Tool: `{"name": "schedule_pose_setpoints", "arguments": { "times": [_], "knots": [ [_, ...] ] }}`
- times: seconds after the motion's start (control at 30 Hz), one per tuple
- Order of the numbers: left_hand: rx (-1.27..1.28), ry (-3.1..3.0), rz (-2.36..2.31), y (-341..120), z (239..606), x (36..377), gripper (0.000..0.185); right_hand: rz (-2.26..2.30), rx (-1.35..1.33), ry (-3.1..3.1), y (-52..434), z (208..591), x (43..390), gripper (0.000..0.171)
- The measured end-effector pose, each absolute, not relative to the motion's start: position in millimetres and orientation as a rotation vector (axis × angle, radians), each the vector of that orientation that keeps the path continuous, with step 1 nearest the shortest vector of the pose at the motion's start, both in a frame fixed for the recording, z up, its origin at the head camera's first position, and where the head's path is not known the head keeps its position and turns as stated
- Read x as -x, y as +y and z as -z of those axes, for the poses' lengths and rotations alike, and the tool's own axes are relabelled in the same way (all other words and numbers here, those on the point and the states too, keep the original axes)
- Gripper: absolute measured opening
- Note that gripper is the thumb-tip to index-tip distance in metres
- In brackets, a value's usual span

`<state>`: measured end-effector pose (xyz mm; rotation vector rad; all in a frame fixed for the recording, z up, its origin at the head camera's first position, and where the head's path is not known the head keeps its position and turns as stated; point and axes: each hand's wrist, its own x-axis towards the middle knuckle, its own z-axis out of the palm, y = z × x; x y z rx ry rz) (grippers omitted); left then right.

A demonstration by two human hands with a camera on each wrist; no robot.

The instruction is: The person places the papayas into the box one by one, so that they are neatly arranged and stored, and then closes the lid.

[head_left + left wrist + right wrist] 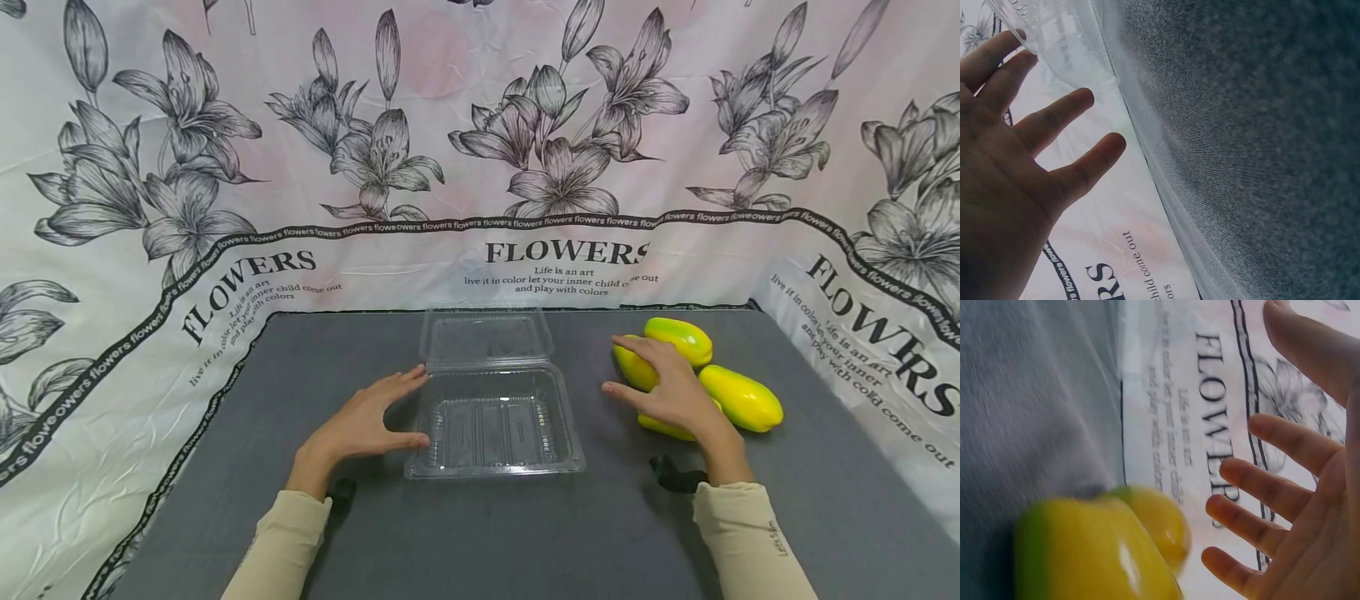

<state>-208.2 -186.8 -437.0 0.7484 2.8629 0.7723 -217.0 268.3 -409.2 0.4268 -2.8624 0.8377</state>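
Note:
An open clear plastic clamshell container (pixel 495 421) sits mid-table, its lid (pixel 486 336) folded back flat. My left hand (pixel 405 410) lies at the container's left side with fingers straight, and the fingertips (pixel 1025 57) touch its clear rim (pixel 1060 37). Several yellow-green fruits (pixel 678 339) lie in a cluster to the right of the container. My right hand (pixel 622 367) is spread over them with straight fingers and grips none. In the right wrist view the spread fingers (pixel 1254 481) hover just above a blurred fruit (pixel 1085 550).
The grey table (pixel 525 533) is backed and flanked by a white cloth printed with flowers and lettering (pixel 562 250). That cloth drapes down on the left and right sides. Bare grey surface lies in front of the container, between my forearms.

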Motion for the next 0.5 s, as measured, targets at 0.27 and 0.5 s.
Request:
{"name": "schedule_pose_setpoints", "arguments": {
  "times": [0.27, 0.5],
  "knots": [
    [-0.755, 2.855, -0.777, -187, 436, 208, 0.094, -0.926, -0.401, -2.905, 294, 400, 210, 0.084],
    [-0.757, 2.849, -0.786, -187, 436, 208, 0.094, -0.884, -0.366, -2.896, 302, 399, 211, 0.085]
  ]
}}
